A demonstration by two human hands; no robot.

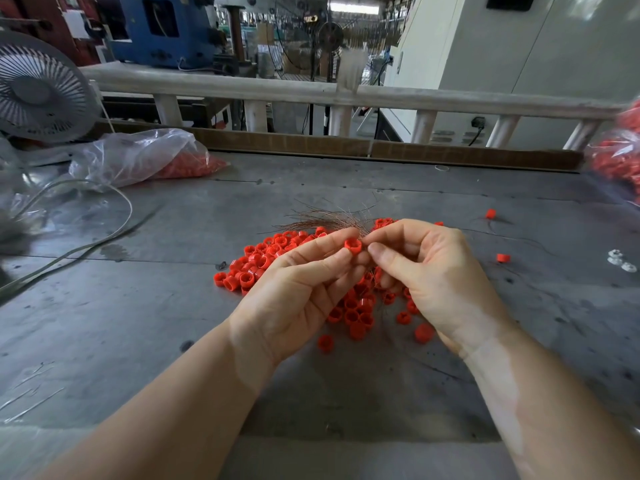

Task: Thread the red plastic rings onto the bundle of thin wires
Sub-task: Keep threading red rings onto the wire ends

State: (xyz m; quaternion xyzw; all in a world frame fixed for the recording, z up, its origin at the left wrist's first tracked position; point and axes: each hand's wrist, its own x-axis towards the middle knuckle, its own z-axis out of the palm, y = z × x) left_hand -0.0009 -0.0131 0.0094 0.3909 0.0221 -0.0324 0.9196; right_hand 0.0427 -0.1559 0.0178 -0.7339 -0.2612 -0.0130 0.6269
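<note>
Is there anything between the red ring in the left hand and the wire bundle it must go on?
Nothing visible. The left hand pinches the red ring right beside the wire bundle held by the right hand.

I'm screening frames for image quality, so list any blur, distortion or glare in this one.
Head view: wide-angle distortion bows the railing and stretches the forearms at the bottom edge; the fan and the bag of rings at the right edge are smeared; the centre is sharp, with the left hand pinching a red ring and the right hand at the wires; lighting is soft, with mild sheen on the table.
</note>
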